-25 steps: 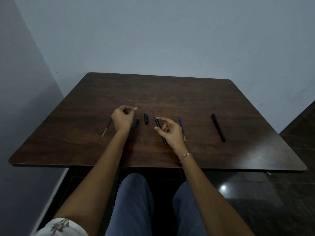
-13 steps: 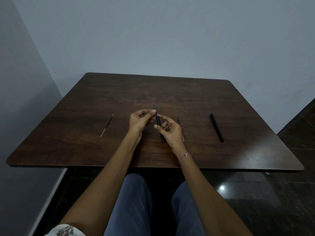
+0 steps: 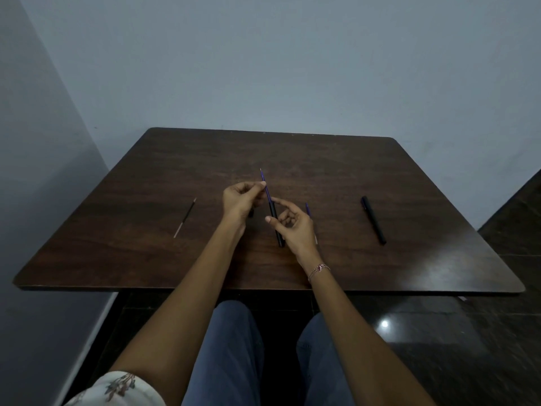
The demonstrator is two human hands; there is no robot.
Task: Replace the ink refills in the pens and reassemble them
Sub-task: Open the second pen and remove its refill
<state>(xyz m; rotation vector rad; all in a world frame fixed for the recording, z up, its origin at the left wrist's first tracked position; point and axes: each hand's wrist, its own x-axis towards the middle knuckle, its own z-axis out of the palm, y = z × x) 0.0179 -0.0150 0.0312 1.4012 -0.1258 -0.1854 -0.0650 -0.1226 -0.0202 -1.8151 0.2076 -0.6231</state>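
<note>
Centre of frame: our left hand [image 3: 241,200] pinches the blue refill [image 3: 265,184] w/ thumb & forefinger, just above the black barrel [image 3: 275,227] it pokes out of. Our right hand [image 3: 295,228] holds that barrel, thumb & curled fingers round it, over the table [image 3: 409,259]. Spare blue refill [image 3: 307,207] peeks out behind the right hand. Black refill [image 3: 185,218] lies centre-left, whole pen [image 3: 373,219] centre-right.

Dark brown wood-grain table [image 3: 409,177]; black pen barrel [image 3: 275,224] with a purple refill [image 3: 265,183]; black pen [image 3: 373,219] on the right; blue trousers [image 3: 228,353]; white floral sleeve [image 3: 123,388].
</note>
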